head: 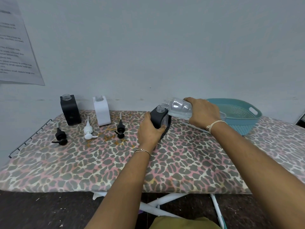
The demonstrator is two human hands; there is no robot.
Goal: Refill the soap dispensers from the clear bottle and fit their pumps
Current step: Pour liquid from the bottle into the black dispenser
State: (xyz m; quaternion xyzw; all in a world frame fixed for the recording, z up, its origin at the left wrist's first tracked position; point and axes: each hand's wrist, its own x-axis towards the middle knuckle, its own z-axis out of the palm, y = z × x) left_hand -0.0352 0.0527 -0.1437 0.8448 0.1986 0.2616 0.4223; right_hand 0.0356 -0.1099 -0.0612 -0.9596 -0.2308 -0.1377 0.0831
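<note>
Right hand (202,111) grips tilted clear bottle (179,107) over black dispenser (159,120), apparently pouring; left hand (148,129) clasps dispenser, steadying neck.

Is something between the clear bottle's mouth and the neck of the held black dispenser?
Nothing visible: the clear bottle tilts in the right hand, its mouth close above the open neck of the held black dispenser.

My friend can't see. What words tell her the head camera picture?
The right hand tips a clear bottle toward the open neck of a black dispenser gripped by the left hand, on a leopard-print board. To the left stand a second black dispenser and a white dispenser, three loose pumps before them; a teal basket sits right.
</note>
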